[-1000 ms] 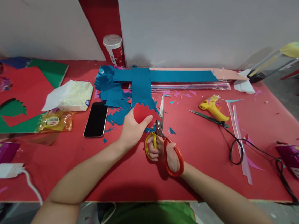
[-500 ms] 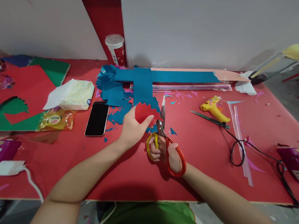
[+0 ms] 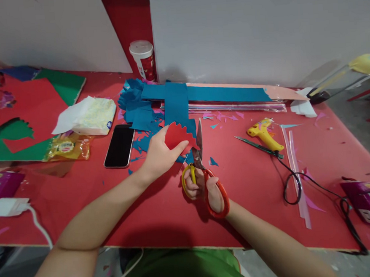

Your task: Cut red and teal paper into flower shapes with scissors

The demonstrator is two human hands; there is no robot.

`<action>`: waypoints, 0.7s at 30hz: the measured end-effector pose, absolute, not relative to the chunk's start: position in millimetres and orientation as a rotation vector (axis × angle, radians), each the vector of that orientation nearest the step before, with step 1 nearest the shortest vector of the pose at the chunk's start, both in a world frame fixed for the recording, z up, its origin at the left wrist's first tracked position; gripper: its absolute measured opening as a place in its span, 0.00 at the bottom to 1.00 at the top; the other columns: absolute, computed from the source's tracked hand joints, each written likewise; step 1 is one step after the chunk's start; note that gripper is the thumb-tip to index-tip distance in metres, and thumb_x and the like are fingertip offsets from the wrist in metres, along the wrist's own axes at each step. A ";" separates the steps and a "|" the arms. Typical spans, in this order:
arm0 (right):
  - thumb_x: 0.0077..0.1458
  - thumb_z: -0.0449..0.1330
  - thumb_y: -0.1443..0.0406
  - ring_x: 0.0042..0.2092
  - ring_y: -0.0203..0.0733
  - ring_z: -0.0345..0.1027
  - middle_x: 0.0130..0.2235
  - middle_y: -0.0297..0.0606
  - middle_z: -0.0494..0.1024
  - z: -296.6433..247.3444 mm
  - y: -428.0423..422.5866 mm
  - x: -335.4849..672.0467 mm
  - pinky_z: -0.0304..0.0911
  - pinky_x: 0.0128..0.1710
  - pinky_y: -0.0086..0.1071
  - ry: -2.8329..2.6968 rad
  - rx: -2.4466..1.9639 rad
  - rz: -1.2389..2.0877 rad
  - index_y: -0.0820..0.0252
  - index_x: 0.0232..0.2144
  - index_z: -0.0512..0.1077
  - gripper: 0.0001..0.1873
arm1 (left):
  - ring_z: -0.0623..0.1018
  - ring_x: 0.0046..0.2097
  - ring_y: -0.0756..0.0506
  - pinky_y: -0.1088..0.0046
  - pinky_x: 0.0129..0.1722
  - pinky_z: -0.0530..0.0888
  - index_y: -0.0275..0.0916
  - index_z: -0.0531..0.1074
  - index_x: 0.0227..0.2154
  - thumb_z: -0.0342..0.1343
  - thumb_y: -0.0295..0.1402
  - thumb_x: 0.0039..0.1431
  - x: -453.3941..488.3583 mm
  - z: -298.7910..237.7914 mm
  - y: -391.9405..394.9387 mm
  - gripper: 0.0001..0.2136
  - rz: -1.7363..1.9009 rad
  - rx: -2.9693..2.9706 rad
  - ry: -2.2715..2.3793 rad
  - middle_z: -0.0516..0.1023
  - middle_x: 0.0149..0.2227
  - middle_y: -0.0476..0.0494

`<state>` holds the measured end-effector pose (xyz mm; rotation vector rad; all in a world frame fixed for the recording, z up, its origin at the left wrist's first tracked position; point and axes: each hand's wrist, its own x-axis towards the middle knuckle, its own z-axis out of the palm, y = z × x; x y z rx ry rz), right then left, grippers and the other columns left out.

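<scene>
- Near the middle of the desk (image 3: 254,184), a little toward its front edge, the left hand (image 3: 159,157) pinches a red paper cutout (image 3: 176,137) between thumb and fingers, held just above the surface.
- The cutout has a scalloped upper edge; it looks thin, light and floppy, so it would likely bend or tear if pulled. Holding it close to the cut line, as the thumb does now, seems the best place to keep it flat.
- Its right edge meets the blades of the scissors (image 3: 203,171), which point toward the back edge of the desk. The blades look nearly together, touching or just beside the paper; I cannot tell whether paper sits between them.
- The right hand (image 3: 204,192) is closed through the handles, 1 yellow loop and 1 red loop, with fingers curled tight around them.
- Just behind the cutout lies a heap of blue paper scraps (image 3: 145,116), with long blue strips (image 3: 226,94) running along the back edge.
- A black phone (image 3: 119,146) lies face up just left of the hands, and a pack of tissues (image 3: 90,116) sits behind it.
- Toward the right side rests a yellow glue gun (image 3: 263,134), its black cord (image 3: 294,181) looping toward the right front corner.
- A paper cup (image 3: 143,59) stands at the back edge against the wall.
</scene>
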<state>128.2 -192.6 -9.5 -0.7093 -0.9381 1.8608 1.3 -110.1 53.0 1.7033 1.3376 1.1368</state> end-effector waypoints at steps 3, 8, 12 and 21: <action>0.38 0.46 0.33 0.19 0.27 0.35 0.22 0.24 0.48 -10.7 -193.8 128.2 0.37 0.16 0.24 -0.928 -0.720 1.845 0.58 0.32 0.60 0.36 | 0.77 0.41 0.43 0.62 0.44 0.74 0.35 0.70 0.38 0.59 0.32 0.47 0.2 53.2 -109.4 0.14 1.136 1.685 1.296 0.78 0.39 0.42; 0.39 0.46 0.33 0.19 0.27 0.36 0.22 0.24 0.49 -11.6 -194.0 128.5 0.38 0.16 0.24 -0.929 -0.708 1.844 0.58 0.31 0.59 0.35 | 0.75 0.46 0.41 0.57 0.49 0.71 0.36 0.70 0.39 0.59 0.33 0.47 -0.3 51.0 -107.7 0.14 1.115 1.636 1.263 0.76 0.44 0.40; 0.39 0.47 0.34 0.19 0.26 0.36 0.22 0.24 0.49 -13.1 -193.9 128.7 0.38 0.15 0.24 -0.938 -0.707 1.842 0.58 0.31 0.59 0.35 | 0.75 0.45 0.40 0.56 0.48 0.72 0.36 0.70 0.38 0.59 0.33 0.47 -0.3 48.1 -106.4 0.15 1.106 1.577 1.255 0.76 0.42 0.39; 0.37 0.49 0.34 0.18 0.25 0.37 0.22 0.24 0.49 -12.9 -194.8 127.8 0.39 0.15 0.23 -0.889 -0.727 1.847 0.58 0.31 0.59 0.36 | 0.77 0.38 0.43 0.62 0.40 0.75 0.35 0.70 0.36 0.61 0.34 0.46 -0.3 43.0 -105.4 0.14 1.090 1.418 1.163 0.77 0.35 0.42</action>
